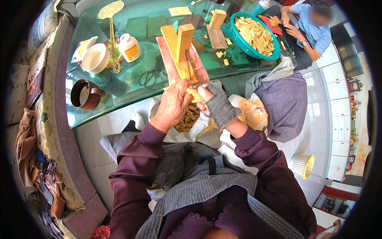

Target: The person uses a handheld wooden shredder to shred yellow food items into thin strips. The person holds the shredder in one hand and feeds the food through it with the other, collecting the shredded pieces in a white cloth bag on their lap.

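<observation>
Both hands meet at the glass table's near edge, on a pale yellow, ridged piece [195,96] that looks like dried plant material. Thumb and fingers of my left hand [173,103] pinch its left end. My right hand [219,103], in a grey fingerless glove, grips the other end. Just beyond them lies a wooden fixture [179,53] with an upright block and a narrow metal strip [188,65] running down towards my fingers. It rests on a pink cloth [164,49]. Under my hands, a white bag [194,129] holds many yellow-brown pieces [187,119].
On the glass table [119,104] are a dark mug [86,94], a white bowl [95,58], a white bottle [129,47], a fly swatter [112,33] and a turquoise basin [256,55] of yellow strips. Another person [310,33] works at the right. A wastebasket [301,165] stands on the floor.
</observation>
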A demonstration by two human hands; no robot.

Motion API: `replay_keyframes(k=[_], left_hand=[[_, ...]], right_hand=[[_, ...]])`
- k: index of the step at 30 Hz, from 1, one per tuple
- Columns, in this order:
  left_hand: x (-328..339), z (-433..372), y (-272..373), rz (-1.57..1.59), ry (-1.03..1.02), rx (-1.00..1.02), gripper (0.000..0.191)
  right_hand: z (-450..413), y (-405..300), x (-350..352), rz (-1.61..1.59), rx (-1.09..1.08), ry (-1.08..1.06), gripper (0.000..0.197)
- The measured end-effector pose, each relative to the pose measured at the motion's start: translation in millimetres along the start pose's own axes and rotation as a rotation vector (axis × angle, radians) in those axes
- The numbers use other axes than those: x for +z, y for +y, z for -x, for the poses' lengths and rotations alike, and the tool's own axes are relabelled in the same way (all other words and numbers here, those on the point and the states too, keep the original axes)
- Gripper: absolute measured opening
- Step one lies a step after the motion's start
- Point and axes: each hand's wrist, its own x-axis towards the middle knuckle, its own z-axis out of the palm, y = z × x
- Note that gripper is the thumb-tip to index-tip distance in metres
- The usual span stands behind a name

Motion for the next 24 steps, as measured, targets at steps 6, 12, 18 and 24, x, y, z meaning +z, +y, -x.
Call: replay_keyframes(k=[6,12,18,24], left_hand=[[6,-1,-2,0.843,-0.08,-0.323,0.017],[3,-3,-10,0.957,-0.103,-0.275,0.017],[9,0,1,0.817,0.154,-0.296,0.013],[6,-1,10,0.709,0.145,-0.301,0.015]], right_hand=[[5,-3,-3,0.553,-0.359,0.162,0.028],[-3,-13,-9,-0.29,0.158,0.043,0.026],[-11,3,-9,-0.256,0.205,-0.002,0.028],[-8,-4,-7,-0.304,0.159,0.088,0.026]])
